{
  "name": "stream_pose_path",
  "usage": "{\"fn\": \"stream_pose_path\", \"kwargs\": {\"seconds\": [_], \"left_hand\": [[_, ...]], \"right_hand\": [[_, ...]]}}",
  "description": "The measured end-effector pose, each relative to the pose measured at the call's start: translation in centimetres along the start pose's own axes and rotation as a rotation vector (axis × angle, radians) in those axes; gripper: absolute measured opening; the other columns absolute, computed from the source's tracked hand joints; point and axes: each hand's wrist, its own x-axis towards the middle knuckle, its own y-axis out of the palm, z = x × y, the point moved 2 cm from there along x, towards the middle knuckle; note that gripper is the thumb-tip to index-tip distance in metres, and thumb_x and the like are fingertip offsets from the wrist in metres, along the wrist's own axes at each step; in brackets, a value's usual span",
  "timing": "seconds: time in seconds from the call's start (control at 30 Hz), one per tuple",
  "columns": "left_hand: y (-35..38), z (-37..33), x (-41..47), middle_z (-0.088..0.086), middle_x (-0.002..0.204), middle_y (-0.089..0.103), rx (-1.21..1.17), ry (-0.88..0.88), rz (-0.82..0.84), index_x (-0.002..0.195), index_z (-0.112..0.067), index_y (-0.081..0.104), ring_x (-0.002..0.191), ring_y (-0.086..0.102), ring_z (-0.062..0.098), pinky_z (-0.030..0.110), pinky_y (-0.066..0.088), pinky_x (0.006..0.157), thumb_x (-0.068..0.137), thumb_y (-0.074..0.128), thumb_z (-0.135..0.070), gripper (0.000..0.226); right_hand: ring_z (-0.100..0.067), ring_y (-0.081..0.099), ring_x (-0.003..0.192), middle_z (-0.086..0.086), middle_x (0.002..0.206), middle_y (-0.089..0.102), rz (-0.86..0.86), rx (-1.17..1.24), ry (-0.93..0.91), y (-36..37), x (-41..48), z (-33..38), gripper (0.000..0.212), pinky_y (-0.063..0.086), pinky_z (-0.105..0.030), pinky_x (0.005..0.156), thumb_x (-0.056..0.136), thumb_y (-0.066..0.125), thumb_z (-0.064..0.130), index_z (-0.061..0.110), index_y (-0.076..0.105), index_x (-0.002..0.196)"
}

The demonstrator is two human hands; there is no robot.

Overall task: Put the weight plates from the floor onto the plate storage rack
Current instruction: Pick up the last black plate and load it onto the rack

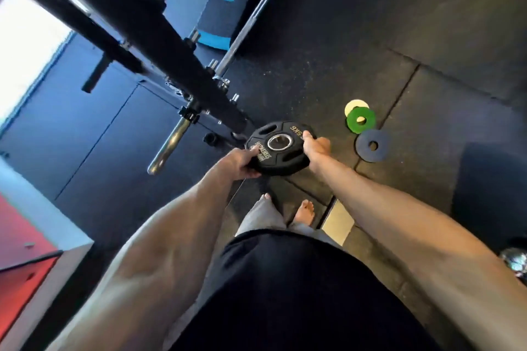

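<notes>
Nearest: our bare feet (304,211) on the black rubber floor (399,23). Just above them, we hold the black plate (278,148) off the floor, face up, steel-ringed centre hole visible, "5KG" printed near the far edge. Left hand (242,162) has its grip wrapped on the near-left rim, thumb on top. Right hand (315,147) has its grip wrapped on the right rim, thumb over the top edge. Left of the plate, a chrome peg (168,147) sticks out from the black rack (159,45), bare. Right of the plate, on the floor: a dark blue disc (372,145), beyond it a green disc (361,120) lying partly over a white disc (351,105). Blue and green sit just beside each other. Farther back, a barbell (256,11) lies diagonally past the rack, beside a black-and-blue step platform (222,6).
</notes>
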Motion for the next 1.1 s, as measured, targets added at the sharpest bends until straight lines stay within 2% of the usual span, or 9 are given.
{"fn": "stream_pose_path", "kwargs": {"seconds": [0.2, 0.37, 0.47, 0.57, 0.73, 0.8, 0.87, 0.97, 1.1], "left_hand": [[-11.1, 7.6, -2.6, 0.009, 0.083, 0.059, -0.276, 0.004, -0.050, 0.088, -0.010, 0.051, 0.057, 0.064, 0.021, 0.034, 0.055, 0.042, 0.101, 0.052, -0.026, 0.020], [-21.5, 12.2, -4.8, 0.014, 0.080, 0.057, -0.504, 0.049, -0.146, 0.083, -0.005, 0.051, 0.067, 0.057, 0.027, 0.038, 0.053, 0.037, 0.100, 0.054, -0.022, 0.024], [-27.9, 14.6, -5.5, 0.012, 0.086, 0.059, -0.539, 0.108, -0.152, 0.085, -0.008, 0.052, 0.071, 0.061, 0.026, 0.042, 0.058, 0.058, 0.101, 0.052, -0.024, 0.022], [-34.0, 16.2, -6.2, 0.009, 0.090, 0.060, -0.563, 0.188, -0.158, 0.087, -0.012, 0.052, 0.073, 0.062, 0.020, 0.033, 0.058, 0.070, 0.102, 0.050, -0.026, 0.020], [-43.7, 16.9, -8.6, 0.019, 0.093, 0.064, -0.767, 0.275, -0.206, 0.111, 0.003, 0.052, 0.069, 0.066, 0.031, 0.039, 0.058, 0.045, 0.097, 0.060, -0.022, 0.031], [-47.1, 16.7, -9.0, 0.017, 0.087, 0.064, -0.771, 0.285, -0.193, 0.109, 0.001, 0.053, 0.056, 0.068, 0.028, 0.042, 0.060, 0.050, 0.095, 0.062, -0.025, 0.031], [-50.1, 16.1, -9.0, 0.014, 0.083, 0.062, -0.777, 0.318, -0.187, 0.101, -0.006, 0.053, 0.047, 0.066, 0.022, 0.043, 0.060, 0.055, 0.095, 0.061, -0.034, 0.030], [-54.7, 14.7, -8.3, 0.013, 0.093, 0.064, -0.758, 0.320, -0.211, 0.099, -0.011, 0.051, 0.062, 0.068, 0.026, 0.043, 0.061, 0.059, 0.093, 0.058, -0.048, 0.038], [-61.4, 12.1, -5.6, 0.018, 0.111, 0.067, -0.706, 0.356, -0.229, 0.117, -0.006, 0.054, 0.084, 0.070, 0.035, 0.045, 0.061, 0.061, 0.087, 0.065, -0.052, 0.056]], "right_hand": [[-0.035, 0.059, 0.120, -0.023, 0.131, 0.060, 0.122, -0.257, -0.158, 10.4, -6.8, -1.8, 0.063, 0.048, -0.039, 0.100, 0.093, 0.060, 0.045, -0.009, 0.056, 0.124], [-0.035, 0.058, 0.119, -0.021, 0.129, 0.060, 0.208, -0.409, -0.305, 20.2, -13.5, -3.0, 0.064, 0.047, -0.040, 0.101, 0.092, 0.059, 0.050, -0.007, 0.056, 0.123], [-0.034, 0.057, 0.121, -0.019, 0.131, 0.059, 0.254, -0.452, -0.405, 26.2, -18.2, -3.0, 0.064, 0.045, -0.038, 0.103, 0.092, 0.060, 0.048, -0.005, 0.054, 0.126], [-0.035, 0.057, 0.121, -0.023, 0.131, 0.060, 0.271, -0.507, -0.538, 32.1, -22.1, -2.7, 0.069, 0.044, -0.041, 0.105, 0.090, 0.063, 0.049, -0.009, 0.055, 0.125], [-0.030, 0.057, 0.108, -0.015, 0.115, 0.060, 0.374, -0.503, -0.636, 40.5, -28.6, -1.2, 0.056, 0.043, -0.039, 0.102, 0.091, 0.062, 0.049, -0.001, 0.051, 0.113], [-0.024, 0.051, 0.099, -0.010, 0.106, 0.054, 0.409, -0.511, -0.670, 43.4, -30.5, -0.4, 0.047, 0.040, -0.032, 0.094, 0.095, 0.060, 0.044, 0.002, 0.050, 0.112], [-0.024, 0.051, 0.098, -0.009, 0.103, 0.054, 0.415, -0.513, -0.712, 46.3, -31.6, 0.4, 0.046, 0.041, -0.036, 0.094, 0.096, 0.059, 0.044, 0.002, 0.050, 0.111], [-0.027, 0.055, 0.099, -0.011, 0.103, 0.056, 0.435, -0.519, -0.769, 50.9, -32.7, 1.7, 0.045, 0.043, -0.038, 0.094, 0.095, 0.059, 0.045, 0.002, 0.051, 0.108], [-0.031, 0.059, 0.105, -0.017, 0.111, 0.063, 0.431, -0.604, -0.826, 57.2, -32.7, 3.6, 0.049, 0.041, -0.035, 0.089, 0.097, 0.056, 0.045, -0.002, 0.056, 0.112]]}}
